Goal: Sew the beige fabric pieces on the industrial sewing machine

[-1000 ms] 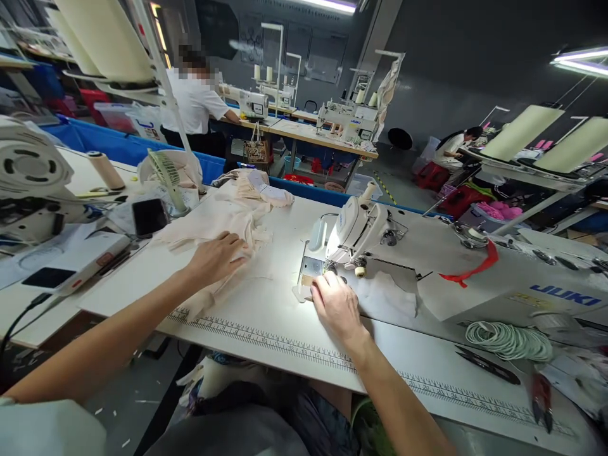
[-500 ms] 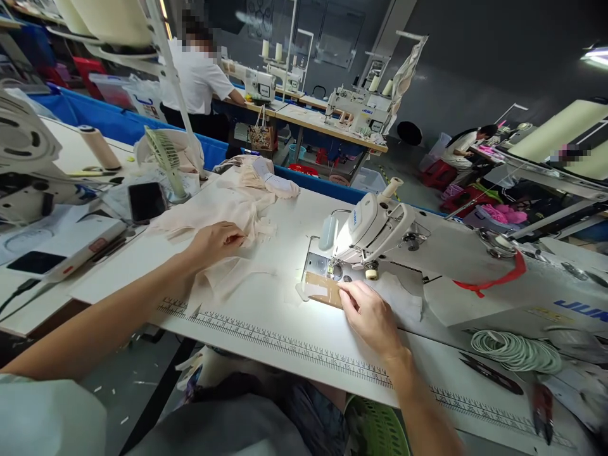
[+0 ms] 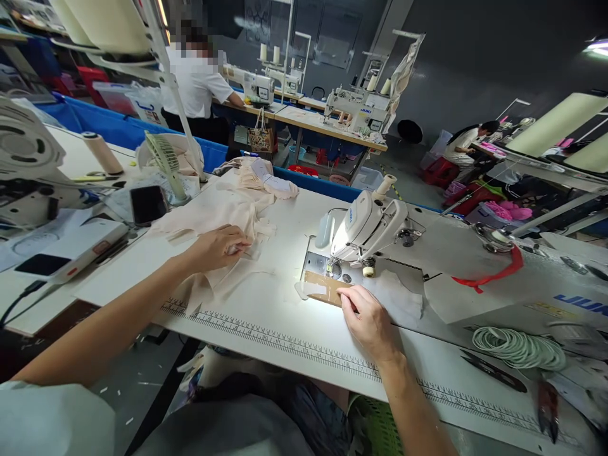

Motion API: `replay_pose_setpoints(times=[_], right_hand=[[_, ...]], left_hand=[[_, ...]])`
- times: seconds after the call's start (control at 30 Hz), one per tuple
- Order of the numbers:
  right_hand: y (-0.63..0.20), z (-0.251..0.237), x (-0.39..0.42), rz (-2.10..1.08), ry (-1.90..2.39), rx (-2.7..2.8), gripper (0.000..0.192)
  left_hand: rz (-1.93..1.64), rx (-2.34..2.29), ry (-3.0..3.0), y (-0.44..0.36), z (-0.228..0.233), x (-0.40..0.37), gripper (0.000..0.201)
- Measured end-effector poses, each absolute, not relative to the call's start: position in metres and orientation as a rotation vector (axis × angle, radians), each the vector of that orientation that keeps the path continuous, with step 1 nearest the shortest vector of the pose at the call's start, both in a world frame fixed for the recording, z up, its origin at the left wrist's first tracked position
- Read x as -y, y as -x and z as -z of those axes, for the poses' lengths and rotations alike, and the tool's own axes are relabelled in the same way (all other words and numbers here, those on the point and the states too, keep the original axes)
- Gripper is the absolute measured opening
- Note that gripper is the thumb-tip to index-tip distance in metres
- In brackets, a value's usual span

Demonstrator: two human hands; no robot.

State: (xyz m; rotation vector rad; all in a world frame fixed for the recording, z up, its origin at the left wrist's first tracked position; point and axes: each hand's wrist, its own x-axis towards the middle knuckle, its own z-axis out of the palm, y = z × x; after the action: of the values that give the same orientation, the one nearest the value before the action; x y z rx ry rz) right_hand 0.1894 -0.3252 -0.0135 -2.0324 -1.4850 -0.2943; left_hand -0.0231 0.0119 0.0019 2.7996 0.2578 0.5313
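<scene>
Head view. My left hand (image 3: 219, 246) lies on the pile of pale peach fabric (image 3: 209, 215) at the left of the tabletop (image 3: 285, 316). Its fingers (image 3: 240, 244) are curled and pinch a fold of the cloth at the near edge of the pile. The fabric spreads back from that hand toward the far edge of the tabletop, where it is bunched higher.

My right hand (image 3: 370, 320) rests on the tabletop just in front of the sewing machine (image 3: 375, 221). Its fingertips (image 3: 349, 294) press on the near right edge of a small brown cardboard piece (image 3: 325, 286); the hand is partly closed, touching the piece rather than lifting it. The cardboard lies flat under the machine's lamp, beside the needle plate (image 3: 332, 267). A strip of pale material lies across its left part.

A printed ruler scale (image 3: 266, 341) runs along the near edge of the tabletop, between both forearms.

To the right, on the machine bed, lie a red ribbon (image 3: 494, 273) and a coil of white cord (image 3: 517, 347); dark snips (image 3: 489, 370) lie near the coil. To the left stand a small desk fan (image 3: 164, 164), a dark phone (image 3: 148, 204) and a thread cone (image 3: 102, 152).

Behind, a person in a white shirt (image 3: 194, 82) sits at another machine; a second person (image 3: 468, 142) is bent over work at the far right.
</scene>
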Motion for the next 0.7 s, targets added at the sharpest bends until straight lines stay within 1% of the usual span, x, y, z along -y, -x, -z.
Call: replay_pose_setpoints(times=[0.2, 0.33, 0.57, 0.7], right_hand=[[-0.189, 0.012, 0.324, 0.292, 2.035, 1.494, 0.023], [-0.19, 0.013, 0.324, 0.295, 2.042, 1.496, 0.022], [-0.19, 0.016, 0.323, 0.306, 2.033, 1.505, 0.022], [-0.188, 0.013, 0.323, 0.333, 2.016, 1.509, 0.021]], left_hand=[[-0.495, -0.165, -2.859, 0.024, -0.002, -0.017, 0.028], [-0.525, -0.139, -2.845, 0.023, -0.001, -0.02, 0.029], [-0.532, -0.184, -2.915, 0.022, -0.003, -0.014, 0.031], [-0.593, -0.272, -2.951, 0.015, 0.001, -0.005, 0.032]])
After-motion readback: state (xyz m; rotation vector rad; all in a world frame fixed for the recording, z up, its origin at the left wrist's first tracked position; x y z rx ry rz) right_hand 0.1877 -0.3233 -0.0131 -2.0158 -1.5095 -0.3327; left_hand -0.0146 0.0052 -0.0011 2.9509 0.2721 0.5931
